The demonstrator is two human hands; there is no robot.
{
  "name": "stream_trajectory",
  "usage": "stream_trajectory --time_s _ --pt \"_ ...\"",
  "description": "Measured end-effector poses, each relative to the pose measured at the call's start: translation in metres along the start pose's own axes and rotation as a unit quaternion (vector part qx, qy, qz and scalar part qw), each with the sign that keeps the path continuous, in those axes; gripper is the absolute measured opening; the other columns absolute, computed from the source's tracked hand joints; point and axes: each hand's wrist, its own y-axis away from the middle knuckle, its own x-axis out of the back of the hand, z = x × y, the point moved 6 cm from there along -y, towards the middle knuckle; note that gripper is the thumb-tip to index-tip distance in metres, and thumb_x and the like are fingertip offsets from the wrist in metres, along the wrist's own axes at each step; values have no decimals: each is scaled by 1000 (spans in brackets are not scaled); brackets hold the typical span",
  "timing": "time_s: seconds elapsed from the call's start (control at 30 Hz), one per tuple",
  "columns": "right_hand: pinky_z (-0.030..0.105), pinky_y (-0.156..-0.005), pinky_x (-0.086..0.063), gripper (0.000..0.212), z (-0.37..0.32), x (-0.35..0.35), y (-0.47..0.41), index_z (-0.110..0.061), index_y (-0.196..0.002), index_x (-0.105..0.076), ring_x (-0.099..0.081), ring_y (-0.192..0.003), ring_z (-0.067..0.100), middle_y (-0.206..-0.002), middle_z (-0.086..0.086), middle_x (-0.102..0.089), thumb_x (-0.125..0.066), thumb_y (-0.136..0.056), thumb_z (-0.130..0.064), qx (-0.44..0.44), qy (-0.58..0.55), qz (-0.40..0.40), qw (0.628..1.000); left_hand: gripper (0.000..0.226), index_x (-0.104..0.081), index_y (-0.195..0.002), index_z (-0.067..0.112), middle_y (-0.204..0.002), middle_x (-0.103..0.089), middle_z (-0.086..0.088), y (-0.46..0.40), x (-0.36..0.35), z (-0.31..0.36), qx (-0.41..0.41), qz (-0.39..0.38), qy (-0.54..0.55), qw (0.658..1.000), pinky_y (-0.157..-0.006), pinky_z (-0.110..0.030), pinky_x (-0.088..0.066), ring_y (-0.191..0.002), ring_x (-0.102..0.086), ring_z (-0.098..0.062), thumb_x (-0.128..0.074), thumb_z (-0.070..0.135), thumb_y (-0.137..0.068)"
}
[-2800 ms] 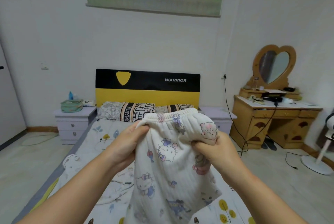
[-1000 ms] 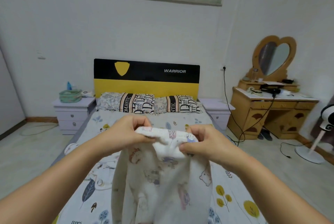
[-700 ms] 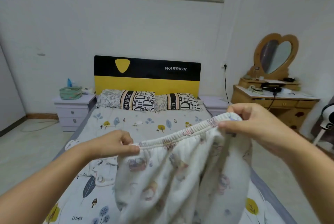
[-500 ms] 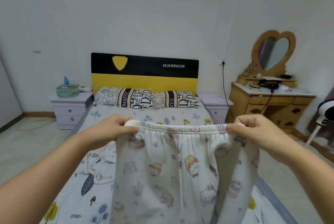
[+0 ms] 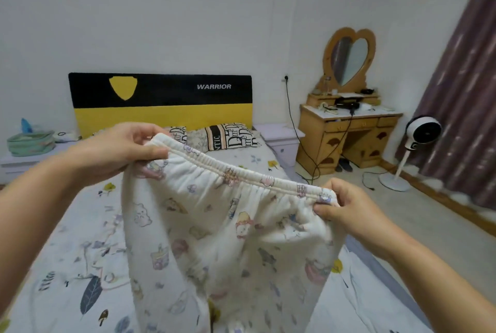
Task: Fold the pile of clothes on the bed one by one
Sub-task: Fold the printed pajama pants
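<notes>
A pair of white pants [image 5: 214, 236] with cartoon prints hangs in the air above the bed [image 5: 80, 238]. The elastic waistband is stretched out between both hands and slopes down to the right. My left hand [image 5: 120, 150] pinches the left end of the waistband, held higher. My right hand [image 5: 346, 209] pinches the right end, lower and closer to me. The legs hang down out of the frame's bottom. No pile of other clothes shows in this view.
Pillows [image 5: 228, 136] lie against a black and yellow headboard [image 5: 161, 101]. A nightstand [image 5: 281, 139] and a wooden dresser [image 5: 349, 131] with a heart mirror stand right of the bed. A white fan [image 5: 421, 134] stands by the curtain, with cables on the floor.
The hands pulled apart and spread the bunched waistband wide. Since half a second ago the left hand rose and the right hand dropped, tilting the waistband, and the view turned right.
</notes>
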Motion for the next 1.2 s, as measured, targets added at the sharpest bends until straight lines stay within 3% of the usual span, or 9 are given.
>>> stream_trajectory --time_s 0.17,0.27,0.33,0.4,0.53,0.73,0.9,1.0,1.2 --pt "33 -58 -52 24 -41 15 34 -11 -92 -58 -67 -66 22 -76 10 -72 -69 -75 2 5 -120 -17 993 72 -73 -71 23 -71 -72 -1 -9 18 23 -74 8 -21 997 -49 -19 -54 -59 -68 -9 -88 58 -9" --pt "30 -61 -56 38 -59 29 43 -15 -81 -66 -68 -70 23 -81 14 -72 -84 -49 -21 43 -184 -15 982 54 -72 -75 25 -70 -72 3 -23 12 36 -135 39 2 990 -52 -18 -54 -60 -68 -6 -85 59 -34" --pt "28 -59 -57 56 -51 32 42 -14 -83 -68 -69 -69 24 -83 17 -72 -90 -36 -34 35 -213 -15 976 14 -68 -81 21 -70 -72 5 -39 -3 31 -135 41 -1 990 -54 -17 -55 -60 -67 -5 -72 33 -76" --pt "25 -56 -56 52 -25 32 37 -9 -88 -67 -68 -65 22 -80 16 -72 -88 -48 -35 -11 -218 18 976 11 -64 -87 16 -71 -71 4 -58 -26 13 -112 39 -37 992 -54 -14 -52 -59 -64 -4 -56 9 -90" --pt "29 -63 -48 5 59 28 27 -10 -81 -63 -62 -65 20 -75 13 -68 -66 -83 -13 -133 -193 102 967 11 -64 -92 13 -86 -67 -6 -90 -84 -44 -47 -11 -83 995 -63 -23 -49 -70 -62 -11 -55 8 -91" --pt "18 -47 -41 9 170 44 19 -13 -77 -61 -56 -52 9 -64 2 -62 -64 -81 -5 -193 -90 216 953 12 -62 -83 15 -79 -63 -6 -134 -175 -117 -26 -57 -162 985 -58 -18 -41 -70 -54 -15 -61 4 -86" --pt "27 -69 -46 20 264 61 -3 -30 -85 -57 -62 -92 25 -97 7 -66 -65 -83 -11 -228 -53 225 946 14 -59 -86 16 -72 -55 3 -194 -248 -180 -8 -101 -353 930 -54 -20 -32 -70 -50 -14 -71 15 -78" --pt "27 -71 -44 20 320 69 -21 -30 -88 -56 -61 -91 25 -94 7 -65 -67 -83 -13 -257 -31 209 943 25 -52 -70 14 -67 -50 2 -230 -285 -216 18 -95 -449 888 -53 -27 -28 -72 -48 -19 -71 27 -79" --pt "27 -71 -37 22 419 86 -63 -22 -102 -53 -52 -96 19 -92 5 -55 -66 -86 -16 -284 -2 202 937 24 -53 -70 6 -63 -52 -5 -289 -363 -284 43 -24 -406 912 -49 -28 -27 -68 -49 -24 -67 21 -81"
